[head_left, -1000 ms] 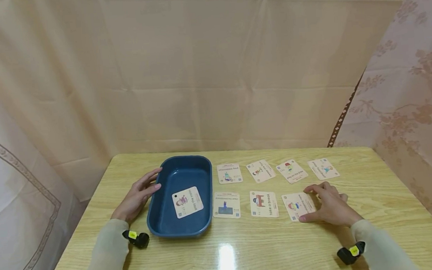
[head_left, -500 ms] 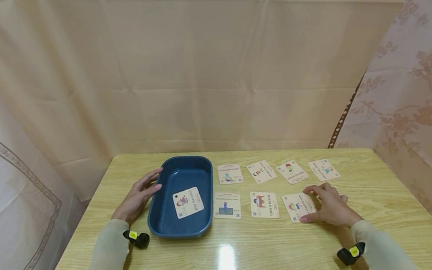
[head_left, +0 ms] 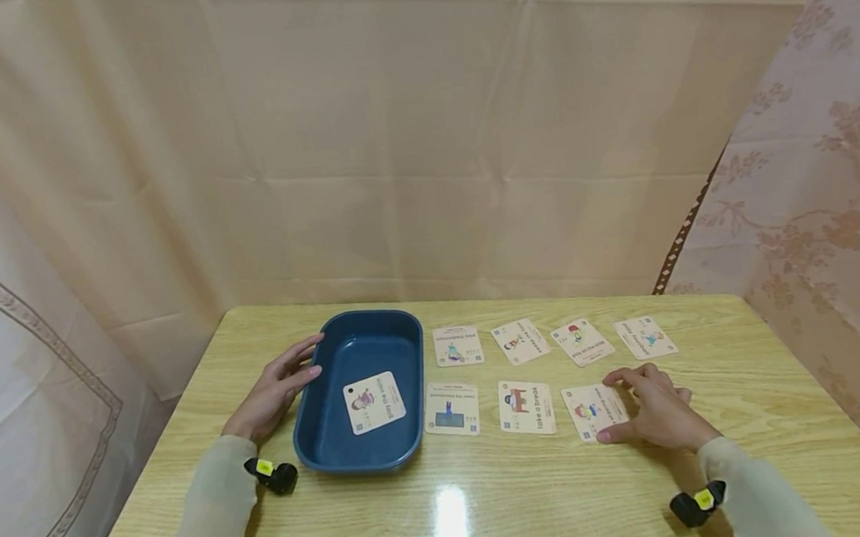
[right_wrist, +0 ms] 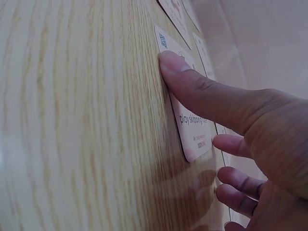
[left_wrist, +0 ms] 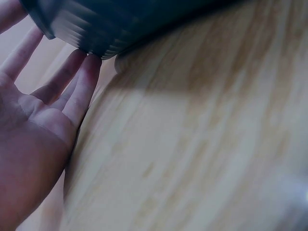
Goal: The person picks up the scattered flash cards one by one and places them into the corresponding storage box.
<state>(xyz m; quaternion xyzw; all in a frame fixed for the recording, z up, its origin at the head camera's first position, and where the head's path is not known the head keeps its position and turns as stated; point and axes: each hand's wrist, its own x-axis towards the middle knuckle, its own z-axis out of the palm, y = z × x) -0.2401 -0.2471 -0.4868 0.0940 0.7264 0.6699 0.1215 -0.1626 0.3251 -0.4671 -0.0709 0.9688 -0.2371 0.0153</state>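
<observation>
At the left of a blue plastic tray (head_left: 353, 353), the left hand (head_left: 270, 399) rests its fingertips against the side and rim. In the left wrist view those fingers look nearly straight on the tray's outer wall (left_wrist: 103, 29). One "play the violin" flashcard (head_left: 374, 403) lies inside the tray. To the right, the right hand (head_left: 660, 410) pinches a "play skipping rope" flashcard (head_left: 586, 411) by its edges, thumb near and index finger far. That card lies flat on the table, partly covered by the thumb (right_wrist: 192, 84) in the right wrist view.
Several flashcards lie in two rows right of the tray, including "take a break" (head_left: 526, 407) and a blackboard card (head_left: 451, 409) close to the tray's wall. A wooden table (head_left: 536, 494) carries everything. Beige curtain (head_left: 421, 136) hangs behind it.
</observation>
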